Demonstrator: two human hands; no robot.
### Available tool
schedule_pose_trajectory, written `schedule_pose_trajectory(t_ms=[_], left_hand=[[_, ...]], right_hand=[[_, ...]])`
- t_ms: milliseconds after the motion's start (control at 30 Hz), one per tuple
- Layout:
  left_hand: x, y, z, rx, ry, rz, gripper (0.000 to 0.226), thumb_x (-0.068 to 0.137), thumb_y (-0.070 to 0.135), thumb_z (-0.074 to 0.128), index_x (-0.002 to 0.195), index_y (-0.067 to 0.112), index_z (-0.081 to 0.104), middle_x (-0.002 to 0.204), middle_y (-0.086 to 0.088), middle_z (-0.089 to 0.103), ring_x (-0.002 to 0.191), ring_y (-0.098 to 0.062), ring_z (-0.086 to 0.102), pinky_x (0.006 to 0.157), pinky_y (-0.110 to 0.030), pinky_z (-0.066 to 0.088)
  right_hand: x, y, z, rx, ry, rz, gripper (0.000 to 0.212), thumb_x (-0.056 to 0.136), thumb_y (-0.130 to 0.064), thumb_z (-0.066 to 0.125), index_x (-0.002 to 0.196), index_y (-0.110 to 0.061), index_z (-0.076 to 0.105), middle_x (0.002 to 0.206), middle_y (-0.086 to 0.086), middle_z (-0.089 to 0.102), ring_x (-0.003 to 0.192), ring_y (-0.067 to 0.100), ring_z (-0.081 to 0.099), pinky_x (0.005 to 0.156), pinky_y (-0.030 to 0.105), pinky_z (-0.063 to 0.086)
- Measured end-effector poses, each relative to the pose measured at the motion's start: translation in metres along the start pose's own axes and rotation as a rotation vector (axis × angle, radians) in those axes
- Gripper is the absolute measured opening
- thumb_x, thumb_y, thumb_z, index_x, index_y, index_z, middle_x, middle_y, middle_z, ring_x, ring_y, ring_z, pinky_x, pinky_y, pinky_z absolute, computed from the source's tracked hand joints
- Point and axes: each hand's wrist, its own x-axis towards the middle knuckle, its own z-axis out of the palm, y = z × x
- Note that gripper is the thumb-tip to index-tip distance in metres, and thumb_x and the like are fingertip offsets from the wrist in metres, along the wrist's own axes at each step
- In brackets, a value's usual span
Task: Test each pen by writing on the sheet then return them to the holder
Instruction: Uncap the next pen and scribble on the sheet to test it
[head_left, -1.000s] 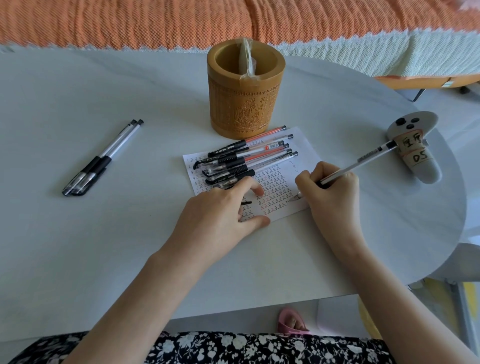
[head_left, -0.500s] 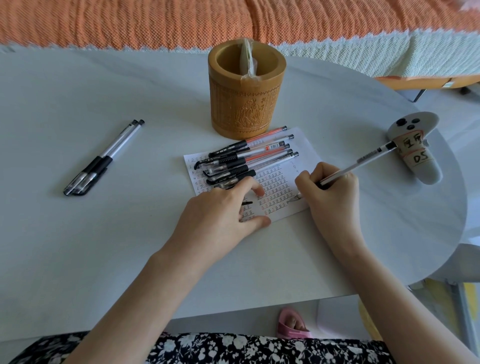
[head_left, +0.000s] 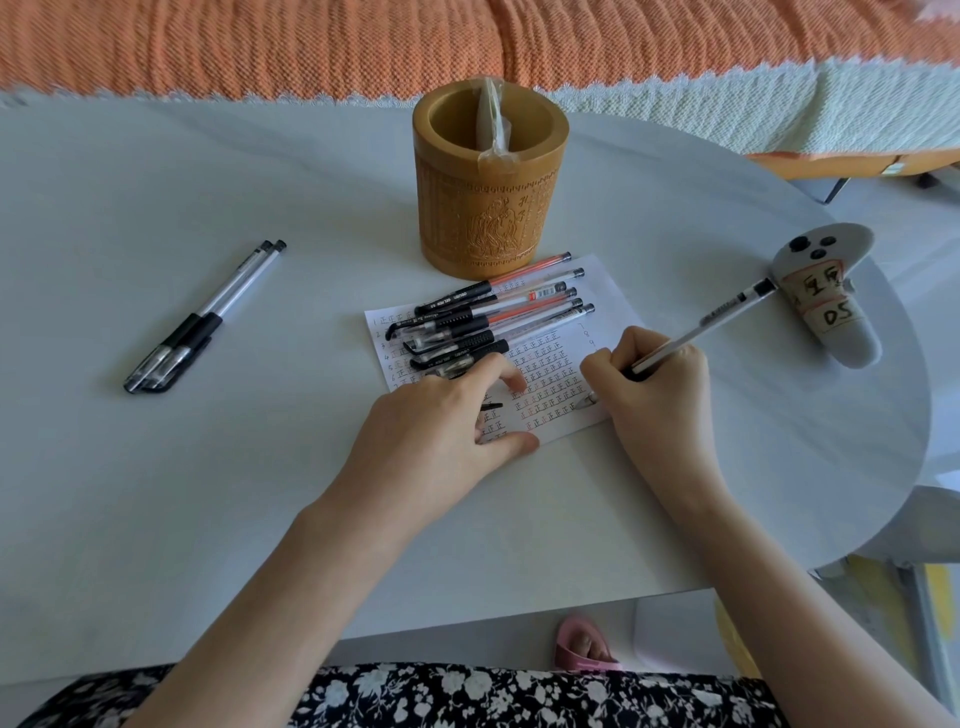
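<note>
A carved wooden holder (head_left: 488, 208) stands at the middle back of the table, with a plastic sleeve in it. In front of it lies a written-on sheet (head_left: 613, 291) with several capped pens (head_left: 493, 322) piled on its upper part. My right hand (head_left: 654, 395) grips an uncapped pen (head_left: 722, 317) in a writing hold, its tip touching the sheet's right side. My left hand (head_left: 436, 431) rests on the sheet's lower left and steadies it. A small black pen cap (head_left: 491, 405) sticks out from its curled fingers.
Two more capped pens (head_left: 202, 317) lie side by side at the table's left. A grey controller (head_left: 826, 296) with taped labels lies near the right edge of the white table (head_left: 208, 467). An orange cover runs along the back.
</note>
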Motion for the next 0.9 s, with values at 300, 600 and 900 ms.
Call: schedule_pose_trajectory(t_ms=[300, 600, 900], left_hand=[[0.0003, -0.0003, 0.0005, 0.001, -0.002, 0.004, 0.041, 0.076, 0.058, 0.062, 0.109, 0.040, 0.047, 0.080, 0.006, 0.066, 0.081, -0.009, 0.065, 0.073, -0.034, 0.052], [-0.0002, 0.0000, 0.0002, 0.006, 0.010, 0.018, 0.040, 0.076, 0.058, 0.062, 0.109, 0.040, 0.047, 0.081, 0.006, 0.066, 0.080, -0.008, 0.065, 0.073, -0.033, 0.053], [-0.0003, 0.0006, -0.0004, 0.003, 0.013, 0.014, 0.040, 0.076, 0.058, 0.062, 0.109, 0.041, 0.046, 0.080, 0.005, 0.066, 0.080, -0.009, 0.065, 0.073, -0.033, 0.052]], right_hand=[[0.0001, 0.0010, -0.0004, 0.036, -0.007, 0.009, 0.035, 0.073, 0.001, 0.059, 0.053, -0.002, 0.030, 0.053, 0.010, 0.027, 0.052, 0.010, 0.022, 0.046, 0.022, 0.017], [-0.0003, 0.0001, 0.0004, 0.004, -0.004, 0.003, 0.033, 0.072, 0.001, 0.059, 0.054, 0.001, 0.032, 0.054, 0.015, 0.029, 0.052, 0.009, 0.021, 0.046, 0.021, 0.017], [0.0004, 0.0008, 0.0000, 0.013, 0.008, -0.006, 0.038, 0.070, 0.004, 0.057, 0.053, -0.009, 0.026, 0.051, -0.003, 0.020, 0.053, 0.009, 0.017, 0.047, 0.021, 0.016]])
